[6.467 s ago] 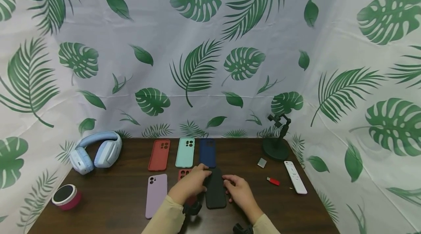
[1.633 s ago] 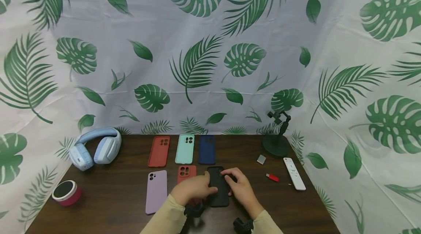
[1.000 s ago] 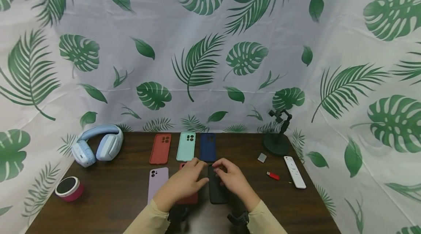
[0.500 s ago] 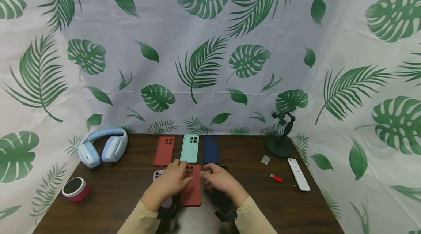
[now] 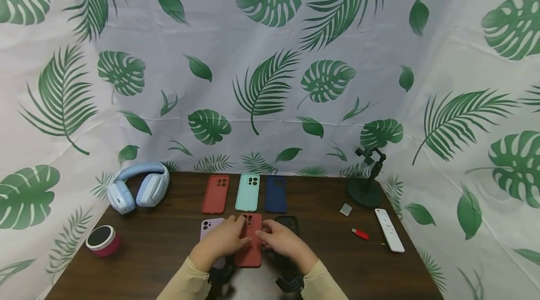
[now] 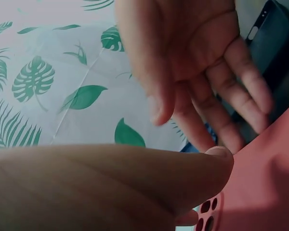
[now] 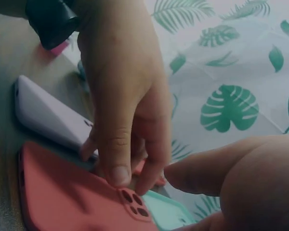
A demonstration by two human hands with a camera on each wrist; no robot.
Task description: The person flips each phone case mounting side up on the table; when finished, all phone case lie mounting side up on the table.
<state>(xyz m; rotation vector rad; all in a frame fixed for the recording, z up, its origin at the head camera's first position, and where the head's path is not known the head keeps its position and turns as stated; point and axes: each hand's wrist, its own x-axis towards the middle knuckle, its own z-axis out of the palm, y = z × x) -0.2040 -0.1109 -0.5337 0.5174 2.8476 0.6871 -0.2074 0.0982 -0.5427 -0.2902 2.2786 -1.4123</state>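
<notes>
A coral-red phone case point(image 5: 250, 258) lies flat at the front middle of the table, camera cutouts at the far end. My left hand point(image 5: 220, 243) is at its upper left, thumb and fingers close to the cutouts; the right wrist view shows these fingertips pointing down at that corner. My right hand point(image 5: 288, 244) is at its right edge, and in the left wrist view its fingers point(image 6: 241, 91) are extended along the edge. Contact is hard to tell. A black phone case point(image 5: 292, 223) lies partly under my right hand, and a lilac phone case point(image 5: 207, 226) partly under my left.
Behind stand in a row a red case point(image 5: 215, 195), a mint case point(image 5: 247, 197) and a navy case point(image 5: 275, 196). Headphones point(image 5: 147, 190) and a pink round jar point(image 5: 107, 246) are left. A black stand point(image 5: 365, 192), grey square, red USB stick point(image 5: 360, 234) and white remote point(image 5: 390, 230) are right.
Both hands have left the black case and moved left to the front red case. The black case's camera cutouts face up now. The head view has shifted slightly.
</notes>
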